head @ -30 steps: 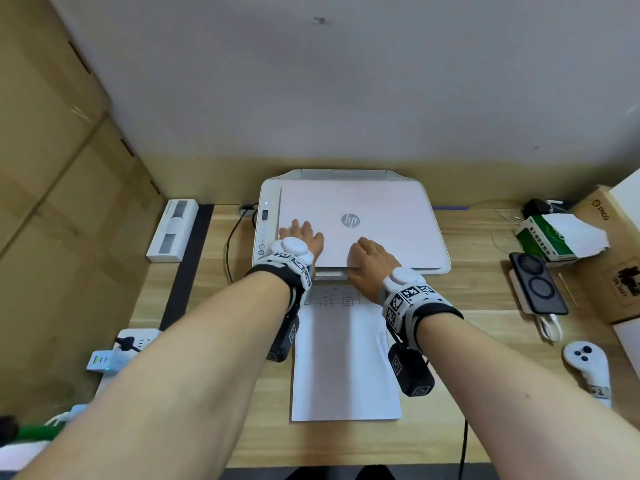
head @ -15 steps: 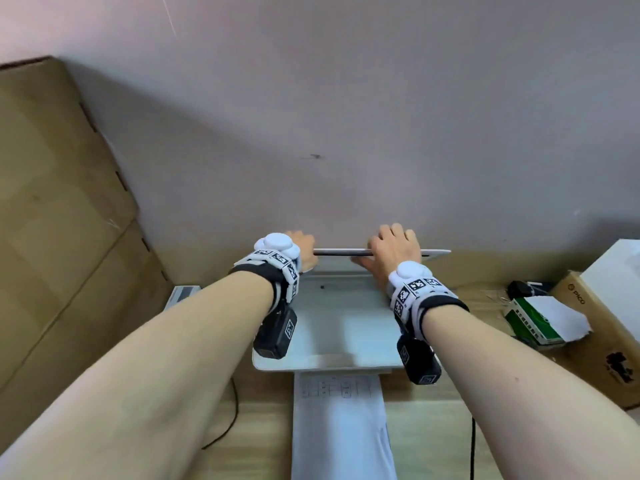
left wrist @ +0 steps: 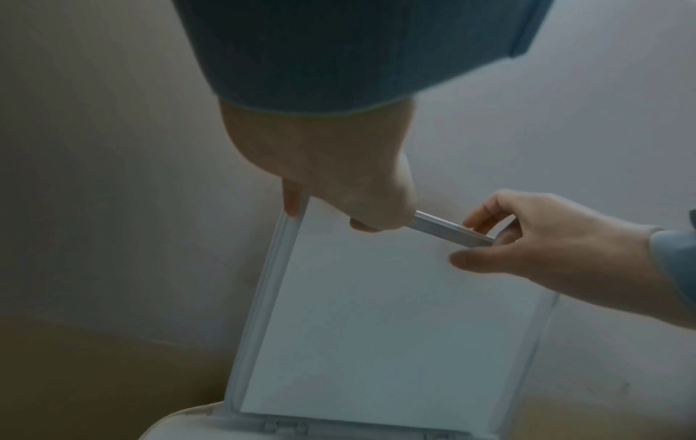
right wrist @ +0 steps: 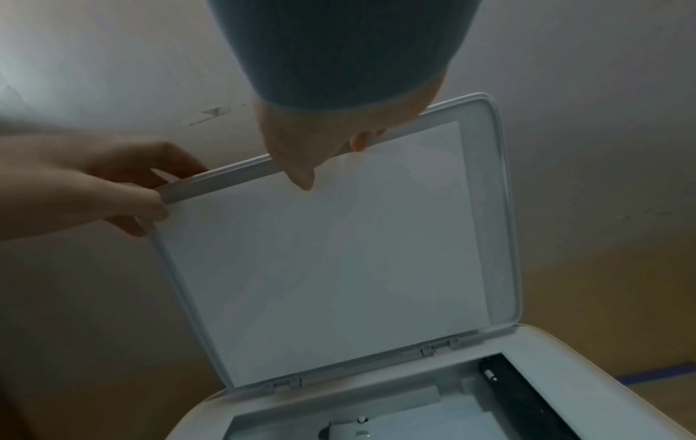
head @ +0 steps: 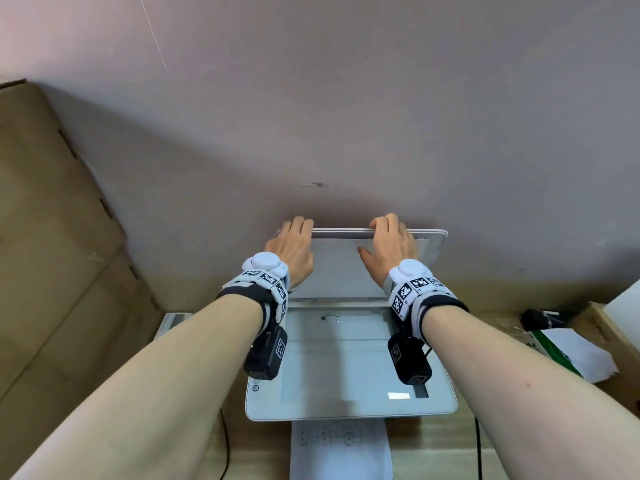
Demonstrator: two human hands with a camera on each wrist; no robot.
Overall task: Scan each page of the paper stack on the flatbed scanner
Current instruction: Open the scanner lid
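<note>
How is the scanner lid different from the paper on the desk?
The scanner lid stands raised, almost upright; the paper lies flat on the desk. The left hand and right hand grip the lid; nothing touches the paper. The lid's underside looks blank; the paper shows print. Both are pale rectangles.

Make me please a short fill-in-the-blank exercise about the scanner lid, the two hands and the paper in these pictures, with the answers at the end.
1. The scanner lid is ____, tilted up toward the wall.
2. The left hand and the right hand both hold the lid by its ____ edge.
3. The glass bed has ____ sheet on it.
4. The paper stack lies on the desk, ____ the scanner on the person's side.

Missing words: open; top; no; in front of
</note>
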